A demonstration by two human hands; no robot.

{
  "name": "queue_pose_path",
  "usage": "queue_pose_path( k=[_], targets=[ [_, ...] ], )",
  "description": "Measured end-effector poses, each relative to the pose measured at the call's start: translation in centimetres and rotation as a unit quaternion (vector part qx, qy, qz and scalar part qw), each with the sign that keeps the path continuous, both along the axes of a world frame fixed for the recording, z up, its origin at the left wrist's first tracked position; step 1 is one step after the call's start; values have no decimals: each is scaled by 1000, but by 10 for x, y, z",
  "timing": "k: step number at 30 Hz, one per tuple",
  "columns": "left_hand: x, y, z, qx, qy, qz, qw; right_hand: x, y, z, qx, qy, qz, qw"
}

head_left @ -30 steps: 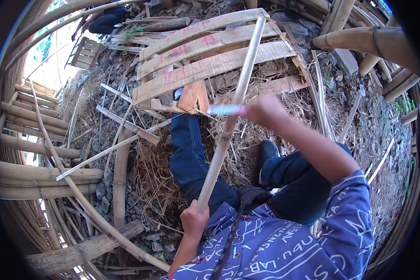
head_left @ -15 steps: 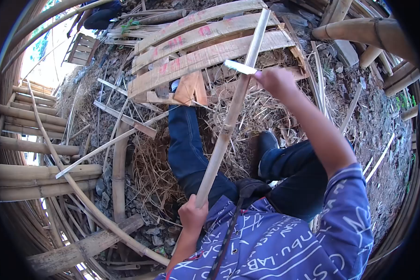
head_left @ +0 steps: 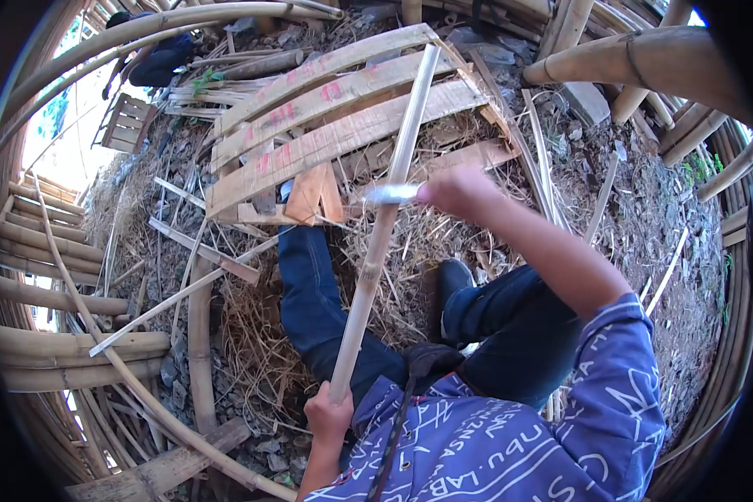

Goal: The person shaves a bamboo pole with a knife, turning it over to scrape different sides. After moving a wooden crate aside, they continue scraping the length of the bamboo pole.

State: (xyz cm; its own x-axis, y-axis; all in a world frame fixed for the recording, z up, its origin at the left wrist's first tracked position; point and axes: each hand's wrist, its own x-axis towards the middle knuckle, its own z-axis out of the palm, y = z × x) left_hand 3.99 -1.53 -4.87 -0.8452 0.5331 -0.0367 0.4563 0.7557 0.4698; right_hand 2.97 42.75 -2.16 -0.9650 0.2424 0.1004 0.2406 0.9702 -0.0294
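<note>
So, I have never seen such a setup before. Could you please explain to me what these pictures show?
There is no machine here, only a person working with two bare hands. The view comes from a camera worn on the head, looking forward and down. The left hand grips the lower end of a long bamboo strip. The right hand holds a knife-like tool across the strip; its blade is blurred. Beyond lies a slatted wooden frame; whether the strip touches it, I cannot tell. Dry, straw-like strands are scattered over the ground.
</note>
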Motion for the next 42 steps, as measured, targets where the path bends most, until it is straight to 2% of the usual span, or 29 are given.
queue_pose_path(
  k=[1, 2, 4, 5, 6, 8, 10, 12, 14, 18, 19, 20, 22, 23, 24, 26, 28, 29, 30, 32, 33, 34, 37, 38, 40, 42],
  targets=[
    [-1, -2, -2, 4, -3, -1, 1000, 6, -9, 6, -95, -4, 75, 993],
    [-1, -3, -5, 2, -5, -1, 1000, 4, 3, 2, -96, -7, 75, 992],
    [0, -9, 1, 24, -73, 12, 997, -2, 39, -16, -55, 46, -154, 985],
    [-3, -11, 2, 22, -71, 13, 997, 0, 51, 0, -191, 68, -247, 948],
    [-4, -15, 5, 27, -99, 7, 995, 5, 59, -1, -107, 110, -192, 969],
    [-6, -22, 7, 36, -127, 8, 991, 13, 45, 14, -101, 45, -152, 982],
    [-9, -29, 4, -4, -185, -25, 982, 11, 26, 17, -146, -3, -113, 983],
    [-13, -24, 10, -16, -198, -20, 980, 10, 9, 15, -162, 11, -50, 985],
    [-16, -24, 17, -32, -209, -16, 977, 9, -7, 13, -192, -5, -46, 980],
    [-15, -18, 39, -52, -164, 24, 985, 6, 1, 2, -177, 20, -59, 982],
    [-13, -17, 43, -73, -142, 21, 987, 3, 14, -5, -221, 90, -97, 966],
    [-13, -16, 44, -91, -117, 14, 989, -3, 35, -6, -170, 33, -186, 967],
    [-11, -20, 36, -85, -106, 21, 990, -1, 56, 5, -136, 122, -212, 960],
    [-10, -22, 34, -76, -98, 22, 992, -1, 57, 4, -151, 107, -205, 961],
    [-10, -23, 32, -67, -90, 24, 993, 0, 40, 17, -212, 44, -218, 952],
    [-10, -25, 30, -60, -76, 23, 995, 1, 5, -2, -228, 29, -106, 968],
    [-12, -28, 28, -59, -65, 21, 996, 1, -40, 21, -233, -67, -62, 968],
    [-14, -29, 29, -76, -28, 18, 997, -2, -38, 27, -236, -106, -83, 962],
    [-13, -32, 29, -95, 7, 14, 995, -3, -22, 5, -226, 12, -77, 971],
    [-13, -34, 29, -92, 33, 22, 995, -16, 13, 13, -200, -25, -185, 962],
    [-12, -34, 30, -90, 58, 27, 994, -18, 20, 17, -130, 19, -194, 972],
    [-13, -33, 30, -88, 84, 30, 992, -18, 17, 17, -128, 22, -194, 972],
    [-14, -39, 25, -79, 90, 54, 991, -11, -27, 21, -254, -2, -139, 957],
    [-16, -39, 24, -78, 90, 55, 991, -11, -46, 20, -256, -77, -119, 956],
    [-16, -42, 26, -82, 94, 64, 990, -4, -68, 6, -247, -30, -47, 967],
    [-18, -46, 26, -82, 104, 63, 989, -9, -57, 2, -221, -50, -53, 972]
  ],
)
